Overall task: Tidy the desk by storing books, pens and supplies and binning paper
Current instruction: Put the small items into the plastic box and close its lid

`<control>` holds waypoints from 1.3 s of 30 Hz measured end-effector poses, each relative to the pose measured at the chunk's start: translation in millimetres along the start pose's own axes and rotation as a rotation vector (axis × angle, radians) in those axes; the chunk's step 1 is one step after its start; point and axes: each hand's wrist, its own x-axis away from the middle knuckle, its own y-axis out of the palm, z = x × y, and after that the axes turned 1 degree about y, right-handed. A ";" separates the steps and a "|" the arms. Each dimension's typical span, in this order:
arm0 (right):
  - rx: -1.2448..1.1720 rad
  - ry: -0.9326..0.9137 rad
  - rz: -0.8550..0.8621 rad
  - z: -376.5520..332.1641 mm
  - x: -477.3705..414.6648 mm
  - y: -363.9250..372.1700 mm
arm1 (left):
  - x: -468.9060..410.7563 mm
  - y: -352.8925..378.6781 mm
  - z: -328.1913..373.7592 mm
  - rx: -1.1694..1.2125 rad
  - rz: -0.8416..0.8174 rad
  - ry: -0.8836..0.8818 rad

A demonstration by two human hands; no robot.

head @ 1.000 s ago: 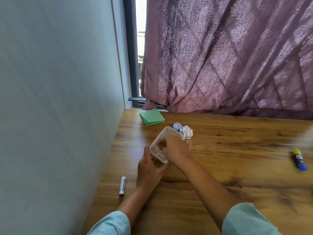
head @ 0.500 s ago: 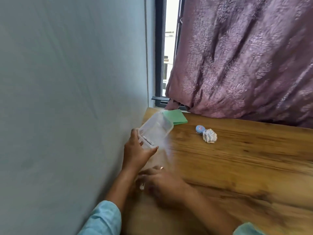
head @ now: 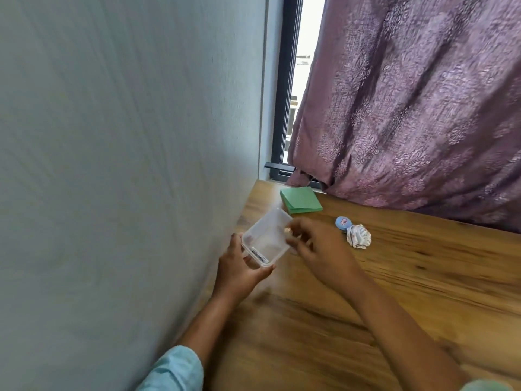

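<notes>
My left hand (head: 239,273) grips a clear plastic container (head: 269,234) by its near corner and holds it tilted above the wooden desk (head: 423,283), close to the wall. A white marker (head: 259,253) with black lettering lies inside along the container's lower edge. My right hand (head: 321,249) is at the container's right rim, blurred, with fingers apart and nothing visible in them. A crumpled paper ball (head: 358,236) lies on the desk just right of that hand.
A green sticky-note pad (head: 301,199) lies at the desk's far left corner. A small blue round case (head: 342,223) touches the paper ball. A grey wall (head: 127,165) bounds the desk on the left, and a purple curtain (head: 408,108) hangs behind it.
My right hand went down to the white marker lying near the wall, then rose to the container's rim. That marker no longer shows on the desk. The view swung left.
</notes>
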 end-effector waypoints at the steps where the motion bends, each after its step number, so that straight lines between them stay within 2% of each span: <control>1: 0.006 0.020 0.022 -0.5 -8.7 -3.8 | 2.5 6.3 -0.2 0.009 -0.016 0.000; 3: 0.078 0.077 -0.053 1.2 -24.9 -3.0 | 6.1 19.3 -1.8 0.023 -0.050 -0.009; 9: 0.567 0.139 -0.405 15.2 -49.6 28.9 | 7.3 36.3 -6.1 0.038 -0.071 -0.022; 13: 0.669 0.198 -0.475 17.2 -57.8 38.0 | 4.4 36.3 -6.2 0.015 -0.067 0.017; 17: 0.672 0.195 -0.429 19.8 -58.8 41.1 | 1.7 36.7 -6.6 0.025 -0.066 0.028; 20: 0.613 0.204 -0.429 24.8 -57.1 38.3 | 0.7 37.6 -7.2 0.024 -0.076 0.050; 23: 0.314 0.263 -0.401 26.4 -58.9 26.1 | -0.6 39.2 -9.0 0.041 -0.090 0.058; 25: 0.026 0.321 -0.306 21.2 -59.1 8.3 | -2.6 40.8 -12.0 0.084 -0.082 0.035; 27: -0.089 0.321 -0.105 24.2 -63.9 -10.8 | -4.9 42.9 -15.2 0.113 -0.076 0.023; 29: -0.004 0.335 0.109 44.0 -71.4 -24.6 | -7.1 44.3 -15.9 0.112 -0.082 0.025; 31: 0.136 0.432 0.164 74.2 -76.0 -31.9 | -9.6 46.1 -14.2 0.104 -0.091 0.037; 34: 0.451 0.596 -0.025 112.5 -72.3 -29.9 | -13.9 49.8 -11.4 0.098 -0.105 0.057; 39: 0.787 0.603 -0.219 130.8 -70.9 -9.9 | -20.7 53.9 -9.6 0.099 -0.138 0.073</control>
